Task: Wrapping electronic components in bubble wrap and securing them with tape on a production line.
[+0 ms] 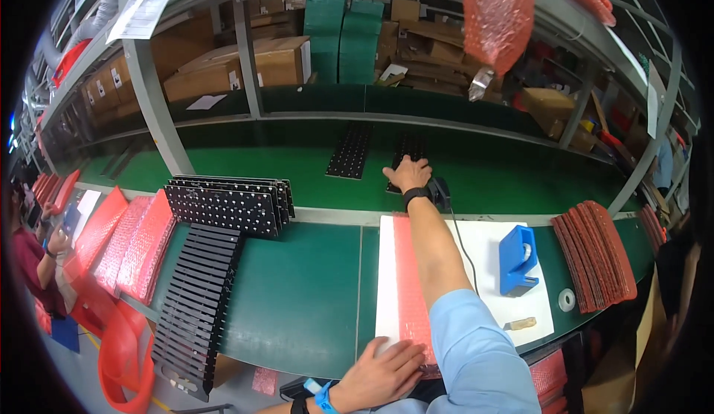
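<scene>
"Blue sleeve closest, at five o'clock. What are the hands doing?"

"Right hand, fingers spread, reaches over a black board at one o'clock; I can't tell whether it grips. Left hand, at six, lies palm down, fingers loosely extended on the pink wrap's near end; any pinch is hidden."

"How would they handle?"

"Board: probably light, stiff, scratchable; hold its long edges. Wrap: likely soft, featherlight, slippery; take a corner."

"Textures?"

"Board's dark, flat, oblong; wrap's a glossy, bubbled strip over a smooth white sheet."
</scene>
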The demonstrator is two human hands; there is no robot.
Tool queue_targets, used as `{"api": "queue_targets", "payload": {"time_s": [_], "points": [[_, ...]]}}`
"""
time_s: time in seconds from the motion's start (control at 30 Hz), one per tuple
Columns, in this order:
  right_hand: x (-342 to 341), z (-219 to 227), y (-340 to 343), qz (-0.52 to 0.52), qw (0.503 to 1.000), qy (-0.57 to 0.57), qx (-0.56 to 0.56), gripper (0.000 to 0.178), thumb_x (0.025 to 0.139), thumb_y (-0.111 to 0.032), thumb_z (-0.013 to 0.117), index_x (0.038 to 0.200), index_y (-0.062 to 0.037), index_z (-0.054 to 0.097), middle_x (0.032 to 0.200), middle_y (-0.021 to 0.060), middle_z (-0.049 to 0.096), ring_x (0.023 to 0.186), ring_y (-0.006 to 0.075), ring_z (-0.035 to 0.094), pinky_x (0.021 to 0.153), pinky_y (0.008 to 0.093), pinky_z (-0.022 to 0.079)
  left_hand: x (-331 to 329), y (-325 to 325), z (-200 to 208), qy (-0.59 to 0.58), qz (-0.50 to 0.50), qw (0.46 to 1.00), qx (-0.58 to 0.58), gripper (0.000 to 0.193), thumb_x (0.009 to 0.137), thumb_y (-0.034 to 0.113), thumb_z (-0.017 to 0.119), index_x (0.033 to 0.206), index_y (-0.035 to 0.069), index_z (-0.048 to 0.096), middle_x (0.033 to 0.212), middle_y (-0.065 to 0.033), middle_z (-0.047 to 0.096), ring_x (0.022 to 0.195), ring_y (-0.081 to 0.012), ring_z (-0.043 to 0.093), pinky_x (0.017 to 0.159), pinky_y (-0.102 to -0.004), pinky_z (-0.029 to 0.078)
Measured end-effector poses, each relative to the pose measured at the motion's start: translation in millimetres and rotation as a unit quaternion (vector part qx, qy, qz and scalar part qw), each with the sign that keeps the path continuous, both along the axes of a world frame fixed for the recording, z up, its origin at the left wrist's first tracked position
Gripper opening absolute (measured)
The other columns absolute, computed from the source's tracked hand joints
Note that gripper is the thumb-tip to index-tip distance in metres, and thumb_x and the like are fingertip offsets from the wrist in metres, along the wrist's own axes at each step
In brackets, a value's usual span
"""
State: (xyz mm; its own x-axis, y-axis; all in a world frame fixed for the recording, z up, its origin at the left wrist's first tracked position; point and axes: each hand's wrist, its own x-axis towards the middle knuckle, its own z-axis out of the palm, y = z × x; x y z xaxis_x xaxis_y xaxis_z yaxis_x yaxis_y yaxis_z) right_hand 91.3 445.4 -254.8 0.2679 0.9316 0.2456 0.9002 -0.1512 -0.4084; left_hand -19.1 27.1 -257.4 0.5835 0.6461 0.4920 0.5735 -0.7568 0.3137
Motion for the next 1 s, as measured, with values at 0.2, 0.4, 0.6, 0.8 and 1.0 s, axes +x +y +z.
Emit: {"api": "queue_targets", "payload": {"time_s": [0.2,0.4,0.6,0.8,1.0], "points": [[34.5,46.8,-23.1,0.012,0.995,0.076,0.067,0.059,0.067,-0.04,0.078,0.122,-0.0203,0.07,0.129,0.0266,0.058,0.123,0.0466,0.051,0.105,0.051,0.041,-4.9,10.7,-10.0,-0.02,-0.028,0.998,-0.059,0.028,0.091,0.027,0.063,0.111,0.008,0.065,0.119,-0.0069,0.061,0.116,-0.0203,0.056,0.099,-0.0428,0.04],[42.0,68.8,-272.4,0.172,0.955,0.068,0.232,0.049,0.072,-0.034,0.078,0.117,-0.0158,0.073,0.132,0.0302,0.054,0.123,0.0457,0.05,0.105,0.0473,0.041,-15.9,2.7,-20.2,-0.024,0.027,0.999,-0.028,0.027,0.085,0.022,0.068,0.108,0.009,0.066,0.113,-0.0069,0.061,0.11,-0.0219,0.057,0.097,-0.0427,0.042],[42.3,-5.3,-382.2,0.091,0.985,0.092,0.113,0.048,0.07,-0.032,0.08,0.116,-0.0159,0.074,0.136,0.0329,0.049,0.122,0.0454,0.049,0.107,0.0491,0.038,-8.4,-13.6,-35.0,-0.066,0.003,0.998,0.016,0.023,0.084,0.019,0.066,0.101,0.004,0.064,0.108,-0.0124,0.06,0.105,-0.0276,0.058,0.095,-0.0435,0.042],[30.4,-15.1,-396.7,0.079,0.994,0.051,0.052,0.049,0.07,-0.033,0.079,0.116,-0.0163,0.074,0.137,0.0339,0.049,0.122,0.0482,0.046,0.106,0.0512,0.039,-11.2,-41.3,-31.0,-0.105,0.031,0.991,-0.077,0.027,0.08,0.014,0.073,0.096,0.0,0.058,0.107,-0.0142,0.056,0.096,-0.031,0.061,0.085,-0.0404,0.05],[26.0,-23.9,-398.8,0.072,0.996,0.03,0.047,0.05,0.07,-0.035,0.079,0.116,-0.0168,0.074,0.139,0.0339,0.047,0.123,0.0492,0.044,0.105,0.0522,0.038,-11.6,-42.3,-32.2,-0.108,0.046,0.986,-0.122,0.034,0.078,0.015,0.077,0.098,0.0,0.054,0.108,-0.0164,0.053,0.096,-0.0327,0.06,0.081,-0.0398,0.052]]}}
